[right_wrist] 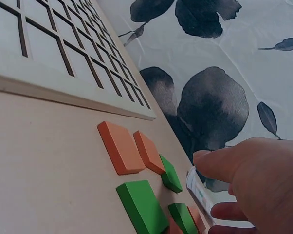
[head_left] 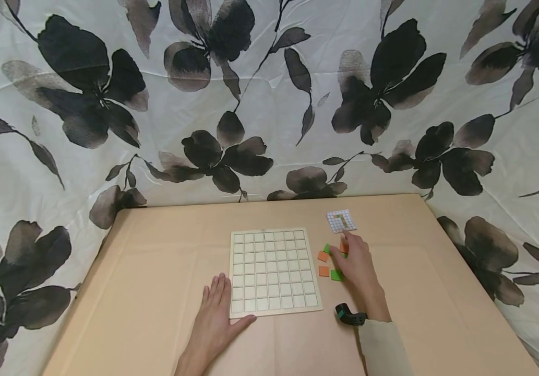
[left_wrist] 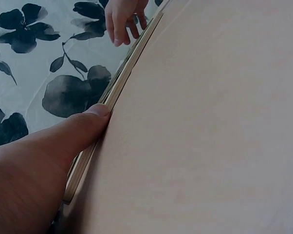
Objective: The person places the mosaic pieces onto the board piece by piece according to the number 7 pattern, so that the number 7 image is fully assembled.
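Note:
A pale wooden grid board point(head_left: 274, 315) with rows of square recesses lies in the middle of the table. My left hand point(head_left: 215, 313) rests at its lower left corner, fingers straight along the left side and thumb against the front edge. To the right of the board, my right hand point(head_left: 357, 261) hovers over several small square tiles, its fingers apart with nothing seen between them. Among these are an orange tile point(right_wrist: 120, 147) and a green tile point(right_wrist: 142, 207); the hand hides some of them in the head view. Just beyond the fingertips lies a small printed grid card point(head_left: 341, 220).
The tan table point(head_left: 156, 250) ends at a back edge against a white cloth point(head_left: 269, 104) with dark flowers. A black band point(head_left: 350, 315) sits on the right wrist, above a light sleeve point(head_left: 384, 344).

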Demonstrator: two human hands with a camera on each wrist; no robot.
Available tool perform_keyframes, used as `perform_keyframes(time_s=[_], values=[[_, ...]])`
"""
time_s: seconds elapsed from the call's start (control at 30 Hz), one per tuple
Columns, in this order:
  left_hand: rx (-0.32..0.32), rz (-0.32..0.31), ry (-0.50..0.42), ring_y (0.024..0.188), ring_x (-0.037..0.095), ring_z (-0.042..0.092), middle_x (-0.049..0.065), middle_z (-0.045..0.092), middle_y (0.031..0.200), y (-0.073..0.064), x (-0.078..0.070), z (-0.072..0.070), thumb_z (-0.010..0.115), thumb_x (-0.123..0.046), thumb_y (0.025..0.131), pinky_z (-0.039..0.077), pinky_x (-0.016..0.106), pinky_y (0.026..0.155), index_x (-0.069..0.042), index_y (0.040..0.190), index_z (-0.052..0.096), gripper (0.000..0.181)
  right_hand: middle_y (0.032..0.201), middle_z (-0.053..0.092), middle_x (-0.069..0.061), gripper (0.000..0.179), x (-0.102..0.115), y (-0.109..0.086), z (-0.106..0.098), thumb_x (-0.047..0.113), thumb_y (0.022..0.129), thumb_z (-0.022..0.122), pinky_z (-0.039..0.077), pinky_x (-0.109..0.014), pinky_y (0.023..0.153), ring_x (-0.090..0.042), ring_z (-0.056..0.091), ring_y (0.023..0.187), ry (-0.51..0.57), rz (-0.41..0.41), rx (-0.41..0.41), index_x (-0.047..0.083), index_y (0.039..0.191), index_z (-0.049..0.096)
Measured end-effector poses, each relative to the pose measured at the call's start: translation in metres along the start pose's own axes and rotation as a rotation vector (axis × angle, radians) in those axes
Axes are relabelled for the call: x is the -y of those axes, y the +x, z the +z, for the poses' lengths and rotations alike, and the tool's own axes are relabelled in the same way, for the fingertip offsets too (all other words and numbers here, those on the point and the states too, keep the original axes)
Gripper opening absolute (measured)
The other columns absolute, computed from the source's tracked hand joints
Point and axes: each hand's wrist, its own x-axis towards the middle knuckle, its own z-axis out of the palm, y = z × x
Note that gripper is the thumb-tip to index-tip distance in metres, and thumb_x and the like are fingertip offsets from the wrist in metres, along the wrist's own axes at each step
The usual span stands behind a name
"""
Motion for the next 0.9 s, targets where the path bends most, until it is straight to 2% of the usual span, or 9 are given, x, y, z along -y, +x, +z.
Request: perform_keyframes(time_s=[0.6,0.9], values=[[-0.023,-0.001,0.004,0.151,0.038,0.03,0.025,0.033,0.16,-0.007,-0.005,0.006,0.07,-0.068,0.079,0.025,0.054,0.125,0.01,0.149,0.038,0.109,0.142,0.044,-0.031,0.051,-0.015,-0.002,-0.007,0.018,0.101,0.059,0.044,-0.06,0.113,-0.047,0.04,0.134,-0.016,0.012,-0.013,-0.008,0.143,0.046],[-0.071,0.025,0.019,0.148,0.042,0.035,0.027,0.038,0.156,-0.008,-0.006,0.007,0.068,-0.067,0.081,0.028,0.054,0.124,0.011,0.146,0.042,0.105,0.129,0.051,-0.028,0.044,-0.023,-0.001,-0.007,0.016,0.1,0.061,0.05,-0.058,0.101,-0.044,0.045,0.121,-0.022,0.015,-0.031,-0.007,0.136,0.055]])
